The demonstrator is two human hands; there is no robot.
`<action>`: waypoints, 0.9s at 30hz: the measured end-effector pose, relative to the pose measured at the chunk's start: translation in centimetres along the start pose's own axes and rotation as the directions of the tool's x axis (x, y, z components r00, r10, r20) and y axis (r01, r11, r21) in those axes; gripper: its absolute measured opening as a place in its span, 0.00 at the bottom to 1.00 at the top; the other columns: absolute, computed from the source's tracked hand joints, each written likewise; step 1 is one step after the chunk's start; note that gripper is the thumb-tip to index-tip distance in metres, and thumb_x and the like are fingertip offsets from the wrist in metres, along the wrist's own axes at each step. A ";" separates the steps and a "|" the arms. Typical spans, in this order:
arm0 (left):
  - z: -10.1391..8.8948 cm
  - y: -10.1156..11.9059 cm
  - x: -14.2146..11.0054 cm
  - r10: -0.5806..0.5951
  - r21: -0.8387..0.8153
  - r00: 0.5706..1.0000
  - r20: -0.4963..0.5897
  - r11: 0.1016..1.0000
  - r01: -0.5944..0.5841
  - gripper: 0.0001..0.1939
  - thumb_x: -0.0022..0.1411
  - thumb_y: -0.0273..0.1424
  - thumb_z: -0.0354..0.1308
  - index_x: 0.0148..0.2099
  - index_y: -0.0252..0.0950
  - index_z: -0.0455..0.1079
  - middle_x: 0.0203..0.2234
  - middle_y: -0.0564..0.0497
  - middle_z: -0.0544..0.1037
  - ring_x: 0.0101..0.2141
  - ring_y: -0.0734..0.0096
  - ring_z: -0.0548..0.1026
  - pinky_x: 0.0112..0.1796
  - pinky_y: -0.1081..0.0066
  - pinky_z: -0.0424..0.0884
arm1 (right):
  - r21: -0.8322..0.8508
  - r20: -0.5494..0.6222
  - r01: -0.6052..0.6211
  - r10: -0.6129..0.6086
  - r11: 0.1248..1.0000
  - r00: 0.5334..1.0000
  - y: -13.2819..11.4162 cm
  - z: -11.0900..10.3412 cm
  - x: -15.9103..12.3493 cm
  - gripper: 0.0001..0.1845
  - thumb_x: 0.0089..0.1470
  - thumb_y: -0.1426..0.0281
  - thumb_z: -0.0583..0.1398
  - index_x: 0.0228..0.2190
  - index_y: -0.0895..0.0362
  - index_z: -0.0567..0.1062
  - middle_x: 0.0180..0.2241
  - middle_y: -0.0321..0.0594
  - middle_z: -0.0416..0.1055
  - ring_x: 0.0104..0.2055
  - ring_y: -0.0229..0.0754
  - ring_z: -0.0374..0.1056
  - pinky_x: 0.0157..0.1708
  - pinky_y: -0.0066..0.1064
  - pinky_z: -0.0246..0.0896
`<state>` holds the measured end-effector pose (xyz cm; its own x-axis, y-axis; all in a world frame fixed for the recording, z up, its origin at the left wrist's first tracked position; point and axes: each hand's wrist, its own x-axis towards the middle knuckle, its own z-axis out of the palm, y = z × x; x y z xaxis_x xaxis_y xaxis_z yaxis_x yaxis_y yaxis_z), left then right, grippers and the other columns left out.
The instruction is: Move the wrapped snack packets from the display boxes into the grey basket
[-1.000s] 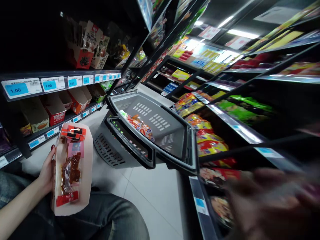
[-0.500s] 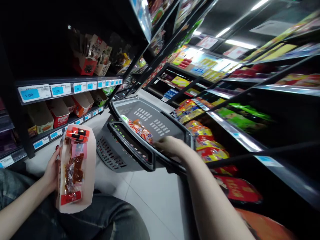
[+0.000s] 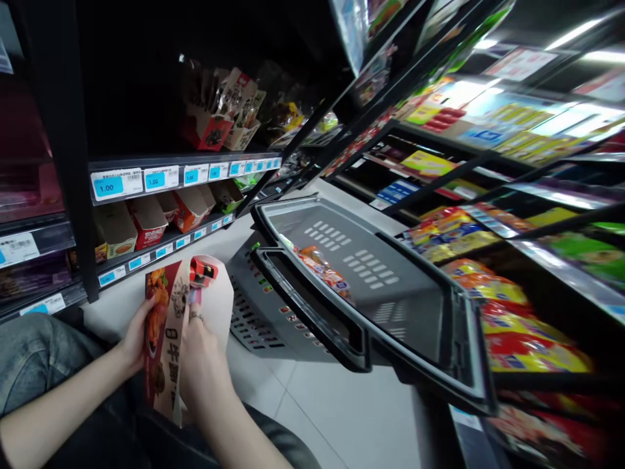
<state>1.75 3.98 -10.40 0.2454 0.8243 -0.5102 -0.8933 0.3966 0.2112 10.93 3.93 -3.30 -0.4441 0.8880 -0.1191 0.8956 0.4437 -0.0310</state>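
My left hand (image 3: 135, 333) is closed round the back side of an open cardboard display box (image 3: 166, 365), printed with food pictures and dark lettering. It is held tilted above my lap. My right hand (image 3: 201, 355), with a ring on one finger, reaches into the box's open side. Its fingertips are hidden there, so what they touch does not show. Near them, a small red-and-black snack packet (image 3: 202, 270) shows at the box's top end. Just beyond the box stands a grey shopping basket (image 3: 293, 312) with several orange-and-white snack packets (image 3: 322, 267) inside.
To the left, a black shelf (image 3: 185, 163) with price tags carries open snack boxes (image 3: 146, 221). Bagged snacks (image 3: 522, 319) fill the right-hand shelves. White floor tiles (image 3: 332, 404) lie under the basket.
My right hand has moved from the basket into the cardboard box. The box has turned, so its printed side now faces me. The view has swung left.
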 end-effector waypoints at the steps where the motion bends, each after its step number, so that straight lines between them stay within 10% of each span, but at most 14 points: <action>1: 0.0 0.0 0.0 -0.004 0.004 1.000 0.007 1.000 0.004 0.23 0.62 0.36 0.50 0.56 0.29 0.67 0.39 0.44 0.82 0.48 0.55 0.76 0.55 0.59 0.64 | 0.008 0.023 -0.051 0.051 0.999 0.998 0.0 0.2 0.4 0.22 0.52 0.84 0.50 0.49 0.68 0.69 0.44 0.61 0.72 0.39 0.51 0.73 0.34 0.36 0.71; 10: 0.4 -0.1 -0.2 0.011 0.003 1.000 -0.029 1.000 -0.011 0.21 0.63 0.34 0.50 0.53 0.27 0.70 0.36 0.44 0.83 0.45 0.57 0.77 0.54 0.61 0.66 | 0.076 -0.175 -0.141 0.153 0.987 0.973 1.1 2.3 0.5 0.11 0.50 0.81 0.52 0.32 0.59 0.71 0.25 0.49 0.72 0.23 0.49 0.69 0.19 0.34 0.55; 14: 0.4 -0.2 -0.1 -0.024 0.026 0.998 -0.057 0.999 0.026 0.20 0.64 0.35 0.48 0.50 0.27 0.72 0.33 0.43 0.83 0.41 0.57 0.79 0.50 0.60 0.70 | 0.367 -0.419 -0.010 0.174 0.930 0.891 2.7 2.2 -1.1 0.06 0.53 0.74 0.51 0.26 0.55 0.65 0.21 0.38 0.65 0.21 0.42 0.62 0.20 0.31 0.51; 18: 0.4 0.1 0.1 0.001 0.068 0.998 -0.058 0.998 0.002 0.20 0.64 0.37 0.49 0.48 0.29 0.73 0.32 0.44 0.83 0.35 0.59 0.80 0.44 0.61 0.74 | 0.700 -0.567 0.242 0.317 0.672 0.760 4.3 1.2 -2.6 0.12 0.61 0.69 0.46 0.27 0.54 0.64 0.25 0.34 0.63 0.26 0.38 0.60 0.27 0.29 0.55; 23: 0.2 0.4 0.3 -0.047 0.070 0.997 -0.060 0.996 0.051 0.22 0.63 0.41 0.49 0.46 0.29 0.73 0.31 0.44 0.83 0.31 0.59 0.80 0.42 0.60 0.74 | 0.947 -0.316 0.223 0.532 0.233 0.785 5.5 1.4 -2.6 0.15 0.61 0.59 0.49 0.26 0.53 0.62 0.22 0.29 0.56 0.23 0.36 0.50 0.23 0.27 0.51; 27: 0.0 0.4 0.4 -0.048 0.055 0.999 -0.016 0.997 0.049 0.23 0.63 0.41 0.49 0.49 0.28 0.72 0.33 0.42 0.83 0.35 0.58 0.80 0.46 0.59 0.72 | 0.958 -0.287 0.212 0.586 0.195 0.758 6.0 1.4 -2.7 0.16 0.59 0.57 0.53 0.25 0.53 0.62 0.22 0.29 0.56 0.24 0.36 0.49 0.23 0.27 0.49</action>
<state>1.45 4.46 -10.49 0.2820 0.7975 -0.5333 -0.8583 0.4581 0.2312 17.56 4.06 -4.53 0.1813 0.9675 0.1764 0.1048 0.1593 -0.9817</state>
